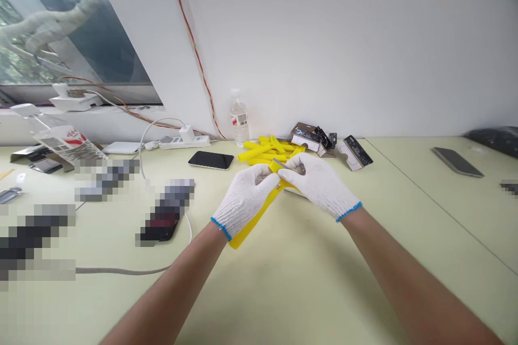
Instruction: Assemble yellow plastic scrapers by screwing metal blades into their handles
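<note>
Pale-green desk [307, 285], gloved left hand [243, 199] and right hand [319, 183] clenched, gripping flat yellow strip [253, 223] between them

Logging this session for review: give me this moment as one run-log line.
left hand: white-gloved, holding yellow strip | right hand: white-gloved, beside small metal piece | nearby: yellow tubes

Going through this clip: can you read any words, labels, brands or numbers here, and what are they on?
Nothing can be quoted with certainty.
Plastic packet: red lettering, too blurred to read.
Plastic water bottle: label too small to read.
Dark printed box: print too small to read.
Yellow strip at the gloved left hand and right hand: no print shows.
</note>
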The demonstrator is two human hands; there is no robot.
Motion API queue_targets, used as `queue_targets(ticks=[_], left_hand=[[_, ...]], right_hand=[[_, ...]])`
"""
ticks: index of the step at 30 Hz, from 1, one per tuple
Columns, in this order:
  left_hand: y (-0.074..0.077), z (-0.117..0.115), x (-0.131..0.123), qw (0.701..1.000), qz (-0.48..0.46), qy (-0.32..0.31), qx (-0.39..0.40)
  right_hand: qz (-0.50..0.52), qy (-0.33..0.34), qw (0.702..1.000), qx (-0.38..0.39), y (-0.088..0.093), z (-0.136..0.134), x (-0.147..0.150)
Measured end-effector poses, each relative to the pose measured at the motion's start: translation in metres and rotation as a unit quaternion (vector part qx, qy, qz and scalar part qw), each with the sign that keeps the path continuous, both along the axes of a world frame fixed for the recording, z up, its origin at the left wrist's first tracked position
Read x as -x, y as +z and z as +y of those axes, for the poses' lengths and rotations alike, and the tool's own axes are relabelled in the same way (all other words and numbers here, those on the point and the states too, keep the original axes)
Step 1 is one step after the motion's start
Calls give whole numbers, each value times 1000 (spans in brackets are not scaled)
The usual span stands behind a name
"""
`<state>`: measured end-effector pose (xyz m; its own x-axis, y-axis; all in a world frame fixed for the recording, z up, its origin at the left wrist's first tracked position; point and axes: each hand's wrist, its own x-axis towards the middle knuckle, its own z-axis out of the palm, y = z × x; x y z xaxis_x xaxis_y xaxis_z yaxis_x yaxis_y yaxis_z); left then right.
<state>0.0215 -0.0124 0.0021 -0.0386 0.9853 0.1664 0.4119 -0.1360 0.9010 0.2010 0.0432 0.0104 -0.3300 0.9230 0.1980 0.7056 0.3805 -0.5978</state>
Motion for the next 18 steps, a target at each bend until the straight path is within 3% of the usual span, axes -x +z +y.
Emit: queue_targets(ticks=[11, 18], left_hand=[[-3, 0, 1, 992, -59, -30, 110], [-4, 3, 0, 987, -91, -36, 130]], right_hand=[[-20, 22, 1000, -6, 5, -8, -5], [-19, 18, 1000, -12, 5, -5, -2]])
